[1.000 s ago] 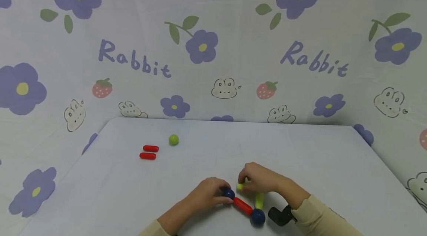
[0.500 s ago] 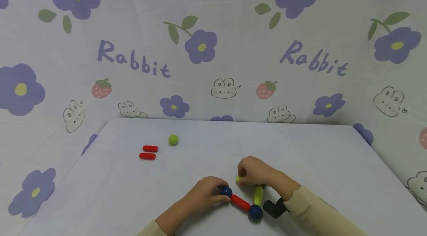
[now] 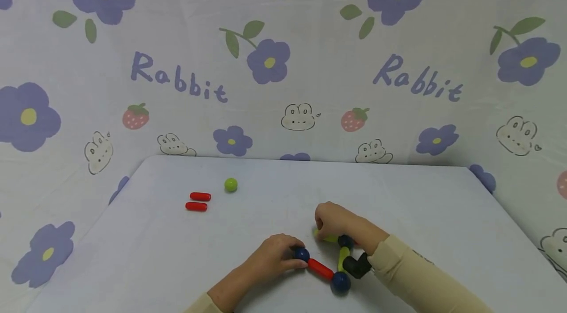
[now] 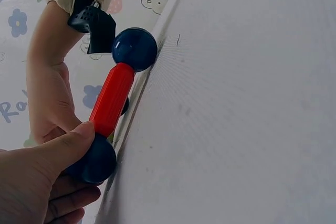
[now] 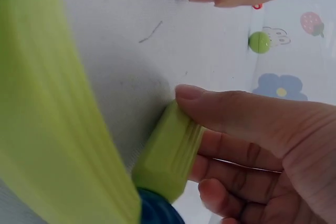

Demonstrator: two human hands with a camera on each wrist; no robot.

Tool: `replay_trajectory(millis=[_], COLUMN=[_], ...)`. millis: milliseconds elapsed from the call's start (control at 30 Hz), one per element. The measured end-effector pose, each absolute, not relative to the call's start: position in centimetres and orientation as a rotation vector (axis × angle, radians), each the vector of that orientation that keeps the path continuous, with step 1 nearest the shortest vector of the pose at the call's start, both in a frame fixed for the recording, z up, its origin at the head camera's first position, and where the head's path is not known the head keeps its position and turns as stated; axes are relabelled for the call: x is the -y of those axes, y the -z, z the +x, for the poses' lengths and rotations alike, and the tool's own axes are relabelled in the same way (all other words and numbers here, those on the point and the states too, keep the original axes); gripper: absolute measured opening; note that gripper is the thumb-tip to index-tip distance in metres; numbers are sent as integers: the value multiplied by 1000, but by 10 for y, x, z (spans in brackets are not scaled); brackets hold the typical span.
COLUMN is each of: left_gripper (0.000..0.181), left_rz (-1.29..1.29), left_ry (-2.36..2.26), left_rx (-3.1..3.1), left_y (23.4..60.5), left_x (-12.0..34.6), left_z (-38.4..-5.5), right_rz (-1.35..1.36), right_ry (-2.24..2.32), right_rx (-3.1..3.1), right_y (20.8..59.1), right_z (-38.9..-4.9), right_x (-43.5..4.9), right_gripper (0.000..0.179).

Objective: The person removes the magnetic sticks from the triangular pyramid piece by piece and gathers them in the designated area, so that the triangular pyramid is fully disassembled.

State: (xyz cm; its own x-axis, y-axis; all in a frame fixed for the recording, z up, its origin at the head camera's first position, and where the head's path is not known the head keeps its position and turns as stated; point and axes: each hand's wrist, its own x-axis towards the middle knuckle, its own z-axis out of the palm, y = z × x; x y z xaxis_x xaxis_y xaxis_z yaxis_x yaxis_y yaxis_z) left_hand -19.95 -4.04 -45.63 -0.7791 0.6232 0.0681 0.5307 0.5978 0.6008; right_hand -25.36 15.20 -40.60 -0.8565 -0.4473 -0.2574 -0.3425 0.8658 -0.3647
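Note:
In the head view my left hand [image 3: 275, 255] holds a dark blue ball [image 3: 302, 254] between thumb and fingers. From that ball a red rod [image 3: 320, 268] runs to a second dark blue ball [image 3: 340, 283]. A yellow-green rod [image 3: 343, 258] leads on to a third blue ball [image 3: 345, 241], partly behind my right forearm. My right hand [image 3: 334, 220] pinches another yellow-green rod [image 5: 170, 153], whose lower end meets a blue ball [image 5: 157, 208] in the right wrist view. A bit of red shows beside the third ball, mostly hidden by the wrist.
Two loose red rods [image 3: 196, 206] and a light green ball [image 3: 231, 185] lie at the back left of the white table [image 3: 266, 204]. A black wrist camera [image 3: 357, 266] hangs under the right forearm, close to the rods. A patterned cloth [image 3: 310, 57] stands behind.
My right hand has moved toward the back of the table with its yellow-green rod, and the third blue ball has come into view. The left hand keeps its hold, nearly in place.

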Motion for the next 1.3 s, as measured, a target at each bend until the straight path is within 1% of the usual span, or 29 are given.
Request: replay_trajectory(millis=[167,367,600,867,1100,1300], left_gripper=[37,37,36,35,35,35], left_rz=[964,972,1033,1026,994,1021], left_ry=[-935,-949,-987,-1013,-1022,-1017], left_rx=[-2671,-2669,-2688,-2690,-2683,-2684], left_y=[455,457,460,462,463,464], left_x=[40,40,41,41,41,42], left_z=[-199,-199,-200,-199,-199,-200], right_rz=[-632,-687,-842,-828,-811,-803], right_ry=[491,538,667,713,754,754], right_rx=[-2739,-2772,-2596,-2491,-2491,-2504], right_y=[406,399,398,405,409,407], right_z=[-250,-241,-221,-204,-201,-199], right_x=[-154,-157,-159,-155,-155,-153], right_gripper=[13,16,16,11,10,9])
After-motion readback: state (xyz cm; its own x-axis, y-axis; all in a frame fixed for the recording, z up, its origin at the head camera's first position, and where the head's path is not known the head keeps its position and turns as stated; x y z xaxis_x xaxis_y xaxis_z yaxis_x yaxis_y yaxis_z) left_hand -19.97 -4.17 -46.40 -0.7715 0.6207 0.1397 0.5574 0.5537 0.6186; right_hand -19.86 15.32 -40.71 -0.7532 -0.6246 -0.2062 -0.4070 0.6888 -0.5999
